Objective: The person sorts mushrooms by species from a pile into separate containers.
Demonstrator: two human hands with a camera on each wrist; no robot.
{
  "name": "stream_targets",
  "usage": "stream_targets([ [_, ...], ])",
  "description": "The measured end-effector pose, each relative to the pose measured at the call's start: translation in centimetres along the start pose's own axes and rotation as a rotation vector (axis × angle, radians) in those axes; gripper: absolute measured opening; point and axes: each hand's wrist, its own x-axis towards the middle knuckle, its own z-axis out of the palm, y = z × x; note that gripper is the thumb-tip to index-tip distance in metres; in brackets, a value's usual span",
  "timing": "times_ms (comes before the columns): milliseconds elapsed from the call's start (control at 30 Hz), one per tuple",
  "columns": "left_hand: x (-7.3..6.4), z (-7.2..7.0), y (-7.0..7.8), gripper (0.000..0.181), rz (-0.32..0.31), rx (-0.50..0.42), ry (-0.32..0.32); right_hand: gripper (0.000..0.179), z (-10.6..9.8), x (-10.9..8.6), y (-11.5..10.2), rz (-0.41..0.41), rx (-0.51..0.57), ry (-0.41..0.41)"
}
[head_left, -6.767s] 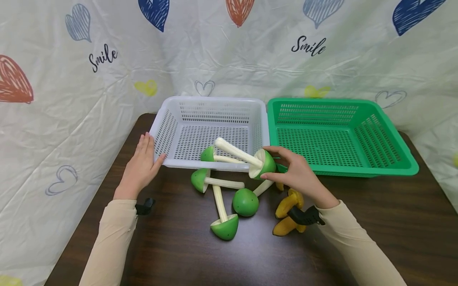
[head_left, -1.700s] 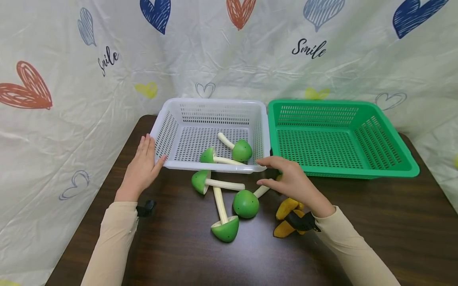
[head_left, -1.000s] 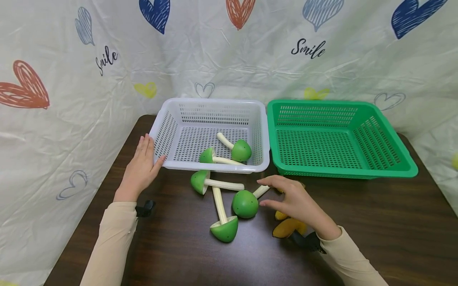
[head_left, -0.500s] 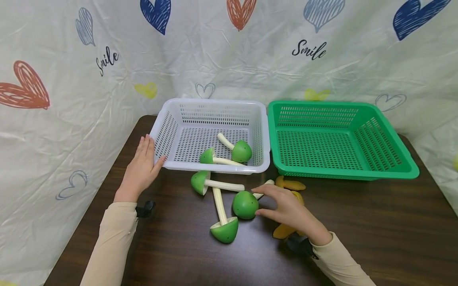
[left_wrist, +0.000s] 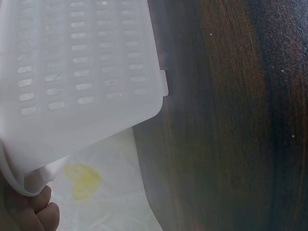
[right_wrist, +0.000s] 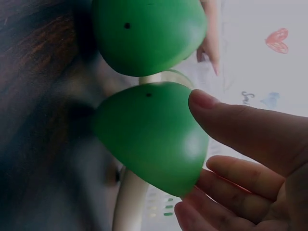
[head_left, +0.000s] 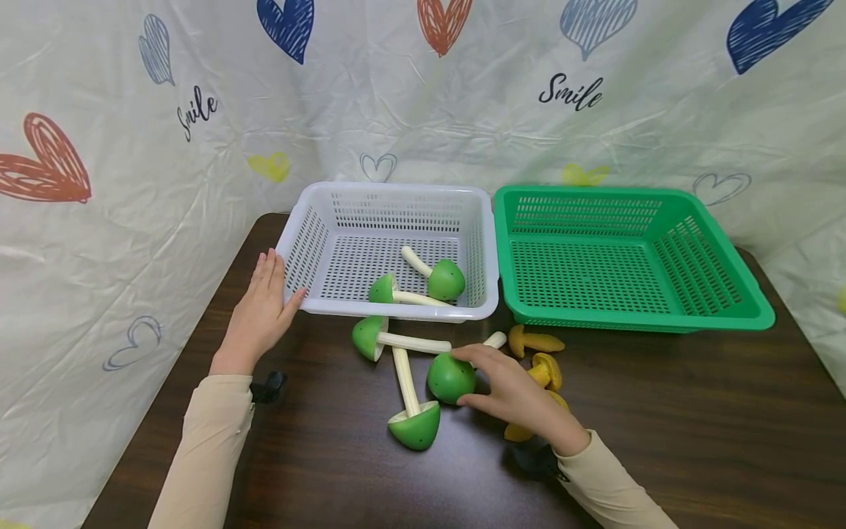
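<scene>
In the head view my left hand, fingers straight, rests against the left end of the white basket. My right hand has thumb and fingers around the cap of a green toy mushroom on the table; its white stem points up and right, partly behind the hand. The right wrist view shows thumb and fingertips at opposite edges of this green cap. Close by lie two more green mushrooms, one sideways and one cap toward me. Two others, including one green mushroom, lie inside the white basket.
A green basket stands right of the white one. Several small yellow-brown mushrooms lie beside and partly under my right hand. A patterned cloth hangs behind the dark wooden table.
A green mushroom went from my right hand into the white basket. The right hand then came down and left to another green cap on the table. My left hand stayed at the basket.
</scene>
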Motion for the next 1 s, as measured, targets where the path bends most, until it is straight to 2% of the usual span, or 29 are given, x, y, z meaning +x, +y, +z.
stream_targets([
  [267,0.0,0.0,0.0,0.073,0.001,-0.001,0.004,0.065,0.6,0.1,0.2,0.017,-0.002,0.008],
  [633,0.0,0.0,0.0,0.073,0.008,-0.004,0.013,0.070,1.3,0.5,0.3,0.093,0.012,-0.004],
  [1000,0.0,0.0,-0.1,0.073,0.006,-0.007,0.005,0.064,1.7,0.4,0.4,0.050,-0.035,0.062],
])
